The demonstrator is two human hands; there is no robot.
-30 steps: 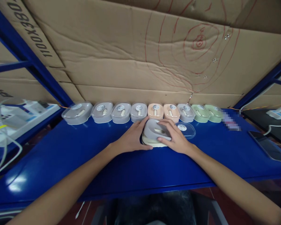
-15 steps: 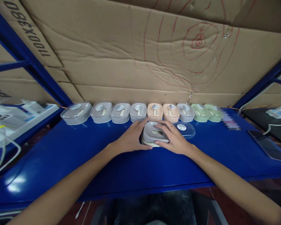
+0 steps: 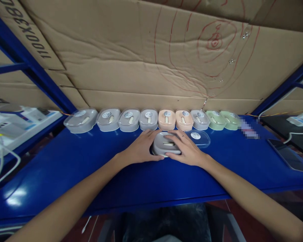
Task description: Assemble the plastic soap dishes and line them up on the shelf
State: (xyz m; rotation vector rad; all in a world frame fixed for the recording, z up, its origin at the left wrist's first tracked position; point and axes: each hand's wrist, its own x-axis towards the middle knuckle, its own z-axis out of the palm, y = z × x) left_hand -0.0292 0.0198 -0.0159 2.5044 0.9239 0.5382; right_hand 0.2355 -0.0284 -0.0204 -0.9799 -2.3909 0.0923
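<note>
A rounded grey plastic box (image 3: 161,141) with a pale bar in a slot on its top stands on the blue table between my hands. My left hand (image 3: 141,147) wraps around its left side, thumb along the front lower edge. My right hand (image 3: 188,148) grips it from the right, with fingers over the top and thumb at the front. A thin pale base shows under the grey part; much of the box is hidden by my fingers. Just behind my right hand lies a clear plastic cover (image 3: 202,139) with a round white sticker.
Along the cardboard back wall (image 3: 111,77) stands a row of similar covered boxes in grey (image 3: 129,125), peach (image 3: 167,126) and green (image 3: 215,125). A phone (image 3: 288,155) lies at the right. White trays and cables (image 3: 37,126) are at the left.
The grey top has come down flatter, and less of the pale base shows beneath it at the front. Both hands keep nearly the same place around the box.
</note>
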